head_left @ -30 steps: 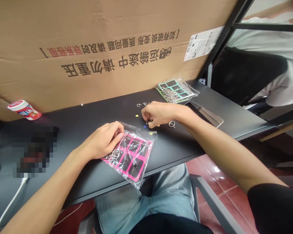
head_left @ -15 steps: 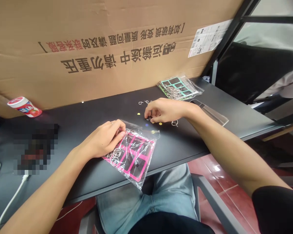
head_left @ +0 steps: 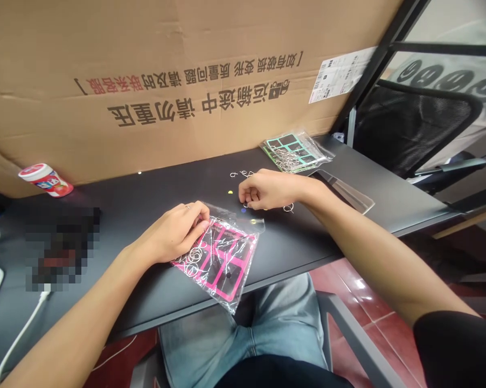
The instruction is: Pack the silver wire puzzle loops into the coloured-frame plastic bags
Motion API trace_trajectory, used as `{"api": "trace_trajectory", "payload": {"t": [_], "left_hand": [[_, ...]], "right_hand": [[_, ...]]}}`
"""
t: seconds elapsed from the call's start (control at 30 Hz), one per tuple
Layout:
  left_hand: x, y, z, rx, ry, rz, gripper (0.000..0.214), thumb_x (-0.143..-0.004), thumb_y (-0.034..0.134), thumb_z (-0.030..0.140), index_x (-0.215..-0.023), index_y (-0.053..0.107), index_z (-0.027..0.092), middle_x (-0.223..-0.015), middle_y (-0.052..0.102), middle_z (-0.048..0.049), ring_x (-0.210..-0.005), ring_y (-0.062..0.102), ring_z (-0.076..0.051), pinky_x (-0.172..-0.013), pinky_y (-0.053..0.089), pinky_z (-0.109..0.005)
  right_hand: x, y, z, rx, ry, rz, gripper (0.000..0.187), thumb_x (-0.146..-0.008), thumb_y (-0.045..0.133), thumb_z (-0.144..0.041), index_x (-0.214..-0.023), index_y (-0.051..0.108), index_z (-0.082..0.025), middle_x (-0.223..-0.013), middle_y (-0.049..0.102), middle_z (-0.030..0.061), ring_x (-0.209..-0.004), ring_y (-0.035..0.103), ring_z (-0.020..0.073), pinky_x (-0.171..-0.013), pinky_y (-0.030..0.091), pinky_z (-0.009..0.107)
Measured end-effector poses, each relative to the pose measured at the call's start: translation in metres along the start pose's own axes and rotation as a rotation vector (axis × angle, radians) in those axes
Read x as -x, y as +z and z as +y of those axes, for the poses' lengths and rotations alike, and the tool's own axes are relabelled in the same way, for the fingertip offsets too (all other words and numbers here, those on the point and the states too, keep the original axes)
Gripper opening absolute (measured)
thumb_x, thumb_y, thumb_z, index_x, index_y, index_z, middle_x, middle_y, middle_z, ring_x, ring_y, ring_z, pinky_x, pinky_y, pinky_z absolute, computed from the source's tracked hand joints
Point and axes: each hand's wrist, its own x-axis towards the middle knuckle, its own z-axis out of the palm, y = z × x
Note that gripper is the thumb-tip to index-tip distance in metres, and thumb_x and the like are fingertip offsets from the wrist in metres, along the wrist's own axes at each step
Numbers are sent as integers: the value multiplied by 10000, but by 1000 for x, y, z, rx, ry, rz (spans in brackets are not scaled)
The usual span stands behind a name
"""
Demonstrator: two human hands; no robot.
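My left hand [head_left: 184, 231] is closed on the upper left edge of a clear plastic bag [head_left: 227, 269]. Inside the bag lie a pink grid-like frame [head_left: 237, 293] and several metal rings [head_left: 193, 256]. My right hand [head_left: 263, 189] is at the table top, thumb and fingers pinched together; a small bit of metal shows at the fingertips, too small to name. Close by lie a blue dot [head_left: 243, 210], a yellow dot [head_left: 230, 192], a metal ring [head_left: 289, 208] and, behind the hand, a small ring with a tail [head_left: 234, 174].
At the back right lies a clear bag with teal and green frames and rings [head_left: 293, 151]. A clear flat sleeve [head_left: 348, 194] is right of my forearm. Far left are a red and white bottle [head_left: 47, 180], a blurred-out dark object [head_left: 65, 242] and a white cable [head_left: 22, 328]. Cardboard [head_left: 178, 140] stands behind.
My right hand has come down slightly, with thumb and fingers drawn closer together at the table top. My left hand stays on the bag. The view has shifted a little.
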Motion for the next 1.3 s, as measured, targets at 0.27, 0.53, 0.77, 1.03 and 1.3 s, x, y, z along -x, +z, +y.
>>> {"api": "trace_trajectory", "payload": {"t": [0.27,0.53,0.77,1.03,1.3], "left_hand": [[0,0,1,2,20,9,136,-1109,481,381,-1090,542,261,-929,677,-4,-824,602,-219,-821,457,-372],[1,-1,3,1,19,0,145,-1119,464,381,-1081,534,260,-893,659,4,-821,582,-216,-822,453,-373],[1,1,3,9,45,7,160,-1132,450,379,-1085,538,254,-923,676,-1,-821,579,-211,-832,453,-377],[1,3,1,7,65,37,164,-1134,447,372,-1081,545,250,-877,658,-4,-787,564,-210,-811,438,-383],[2,2,3,17,72,36,155,-1136,437,368,-1089,536,258,-872,659,-2,-792,565,-218,-787,429,-374]], "right_hand": [[2,2,-8,-2,15,-34,199,-757,702,-135,-932,743,-219,-779,775,-23,-711,698,167,-688,506,286],[6,4,1,9,-23,-42,159,-866,703,-203,-1016,743,-234,-862,780,1,-763,696,186,-708,499,300],[33,49,-22,269,-36,253,414,-1065,612,-466,-1273,705,-121,-1387,669,238,-1341,637,398,-1112,551,538],[87,100,-21,269,-73,209,1014,-1066,526,-697,-1798,89,-148,-1838,146,234,-1709,179,390,-1370,291,624],[137,95,-26,157,-354,231,888,-1059,708,-349,-1786,220,-194,-1755,414,164,-1631,407,325,-1347,398,496]]}}
